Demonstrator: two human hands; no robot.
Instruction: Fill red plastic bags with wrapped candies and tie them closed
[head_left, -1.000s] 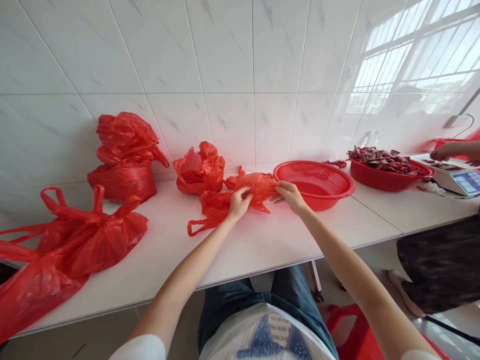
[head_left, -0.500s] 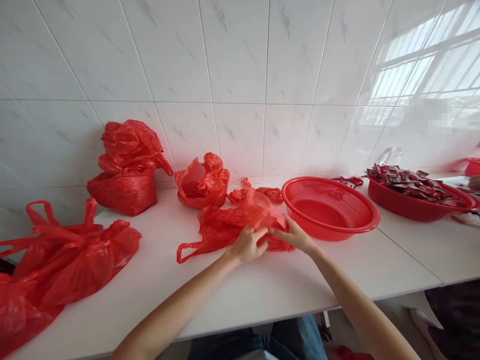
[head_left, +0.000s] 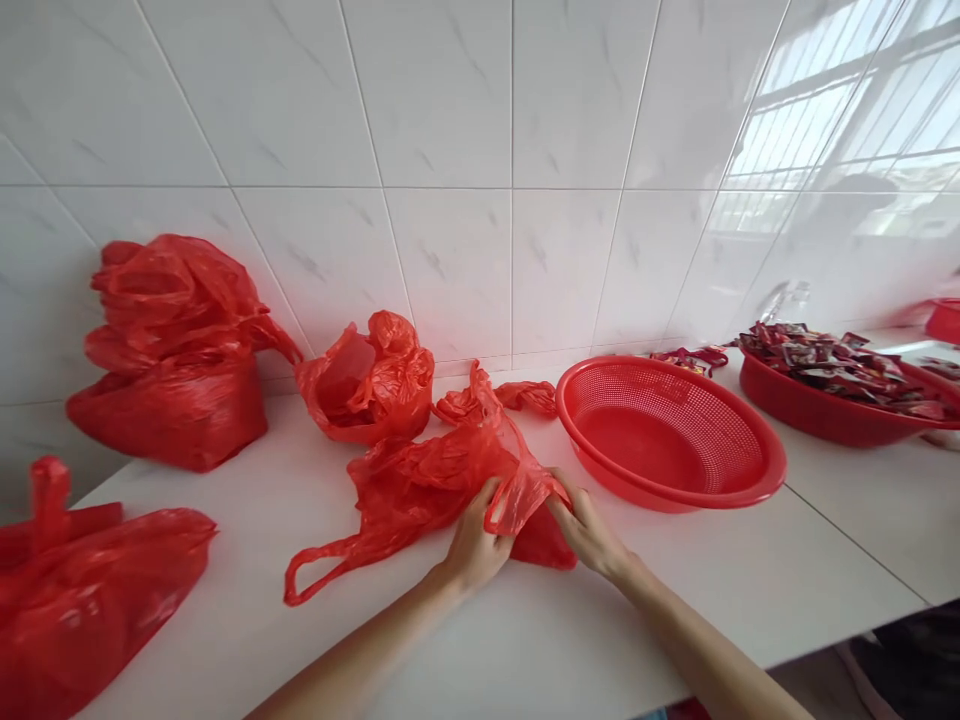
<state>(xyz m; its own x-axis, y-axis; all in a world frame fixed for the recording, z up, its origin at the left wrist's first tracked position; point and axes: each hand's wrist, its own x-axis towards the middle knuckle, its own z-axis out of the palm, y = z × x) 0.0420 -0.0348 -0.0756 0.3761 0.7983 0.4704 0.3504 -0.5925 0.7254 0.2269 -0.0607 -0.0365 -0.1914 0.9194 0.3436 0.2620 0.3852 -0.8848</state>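
A crumpled red plastic bag (head_left: pixel 427 485) lies on the white table in front of me, one loop handle stretched out to the left. My left hand (head_left: pixel 480 540) grips the bag near its right end, its fingers partly behind the film. On the other side, my right hand (head_left: pixel 581 520) pinches the bag's edge, thumb and fingers closed on it. Between the two hands the thin film stands up in a fold. Just right of my right hand sits a red plastic colander (head_left: pixel 667 430) with nothing in it.
Full red bags (head_left: pixel 172 350) are stacked by the wall at left, and another bag (head_left: pixel 97 600) lies at the front left. An opened red bag (head_left: pixel 367 380) stands behind mine. At right, a red basin (head_left: pixel 810 400) holds many small packets. White tiles (head_left: pixel 450 250) back the table.
My view has moved closer and turned a little. Both hands have come nearer to me with the bag's right end, and the raised film between them has dropped lower.
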